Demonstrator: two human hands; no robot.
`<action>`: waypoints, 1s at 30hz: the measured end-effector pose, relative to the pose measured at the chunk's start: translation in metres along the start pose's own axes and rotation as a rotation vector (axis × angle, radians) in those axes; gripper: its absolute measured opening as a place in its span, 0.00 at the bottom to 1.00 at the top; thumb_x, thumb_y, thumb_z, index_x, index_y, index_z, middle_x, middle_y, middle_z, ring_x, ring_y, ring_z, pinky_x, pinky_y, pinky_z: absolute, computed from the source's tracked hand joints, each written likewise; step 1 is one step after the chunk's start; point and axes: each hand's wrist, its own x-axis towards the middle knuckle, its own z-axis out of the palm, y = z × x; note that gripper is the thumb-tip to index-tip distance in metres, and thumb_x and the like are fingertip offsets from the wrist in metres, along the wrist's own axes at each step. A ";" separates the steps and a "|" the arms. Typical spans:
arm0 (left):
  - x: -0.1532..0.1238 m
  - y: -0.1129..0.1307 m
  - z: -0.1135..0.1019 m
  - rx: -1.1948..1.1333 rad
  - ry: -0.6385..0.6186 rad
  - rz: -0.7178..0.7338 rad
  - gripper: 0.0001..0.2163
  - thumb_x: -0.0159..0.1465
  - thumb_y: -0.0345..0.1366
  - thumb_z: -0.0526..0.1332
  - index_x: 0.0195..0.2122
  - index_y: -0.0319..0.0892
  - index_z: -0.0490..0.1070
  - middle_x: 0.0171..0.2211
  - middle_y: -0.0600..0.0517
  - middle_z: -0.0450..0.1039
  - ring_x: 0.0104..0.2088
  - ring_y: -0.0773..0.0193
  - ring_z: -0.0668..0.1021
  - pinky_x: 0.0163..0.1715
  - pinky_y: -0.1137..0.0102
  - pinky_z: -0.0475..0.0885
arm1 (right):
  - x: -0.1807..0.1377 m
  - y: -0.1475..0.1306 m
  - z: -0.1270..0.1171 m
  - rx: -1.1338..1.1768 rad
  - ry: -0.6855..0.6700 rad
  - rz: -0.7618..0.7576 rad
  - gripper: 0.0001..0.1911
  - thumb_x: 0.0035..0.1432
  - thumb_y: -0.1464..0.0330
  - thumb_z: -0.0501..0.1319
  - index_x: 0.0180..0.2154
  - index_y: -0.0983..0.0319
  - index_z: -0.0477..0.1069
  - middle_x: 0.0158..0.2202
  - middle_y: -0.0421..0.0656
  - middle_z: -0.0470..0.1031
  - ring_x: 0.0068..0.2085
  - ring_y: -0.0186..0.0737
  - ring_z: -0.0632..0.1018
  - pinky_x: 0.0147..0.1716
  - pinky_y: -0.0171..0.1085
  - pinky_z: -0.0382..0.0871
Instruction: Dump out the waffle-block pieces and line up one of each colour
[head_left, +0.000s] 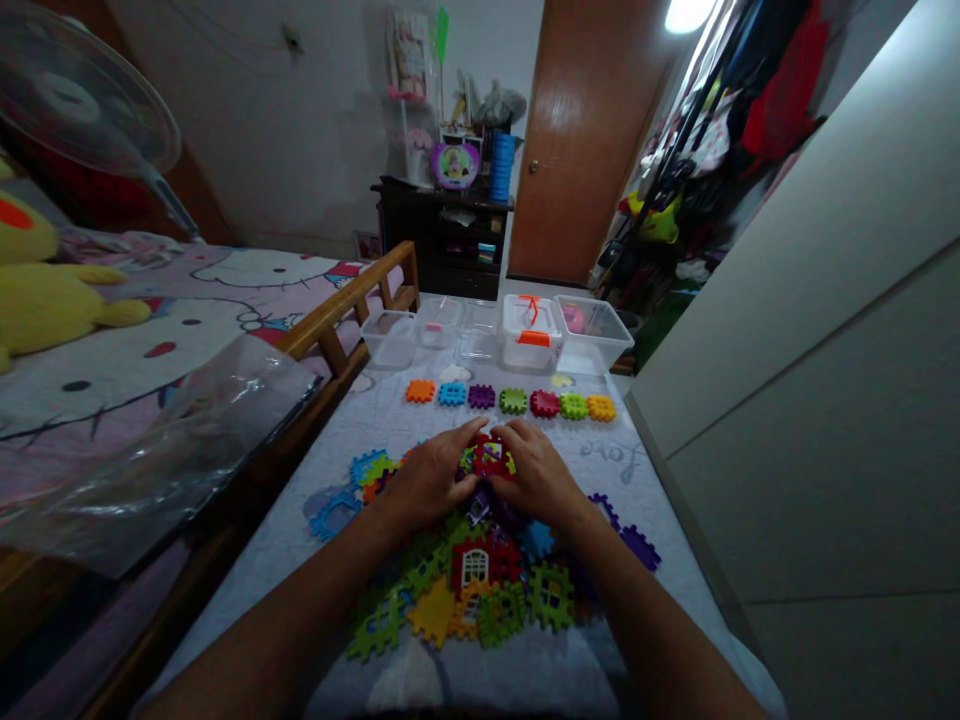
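Observation:
My left hand [431, 472] and my right hand [536, 475] meet above the middle of a pile of toothed plastic building tiles. Between their fingertips and thumbs is a red building tile [491, 448], gripped from both sides; parts of it are hidden by my fingers. Under my forearms and wrists the loose tiles spread out: a red one with a white window [475, 567], a yellow one [433, 612], a green one [551, 597], a blue one [335, 515] and a purple one [640, 548].
Beyond my hands runs a row of small closed blocks, from an orange one [421, 391] to a yellow one [601, 408]. Clear plastic boxes [596, 330] and an orange-handled container [531, 350] line the far edge. A wooden bed rail [352, 310] borders the left, a pale cabinet [840, 400] the right.

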 end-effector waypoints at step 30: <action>-0.042 -0.119 -0.028 -0.053 0.213 -0.441 0.30 0.56 0.58 0.60 0.50 0.40 0.75 0.51 0.42 0.78 0.51 0.48 0.79 0.57 0.55 0.71 | 0.063 0.158 -0.028 -0.410 -0.293 0.426 0.42 0.47 0.56 0.71 0.63 0.58 0.64 0.63 0.52 0.66 0.62 0.59 0.65 0.56 0.48 0.61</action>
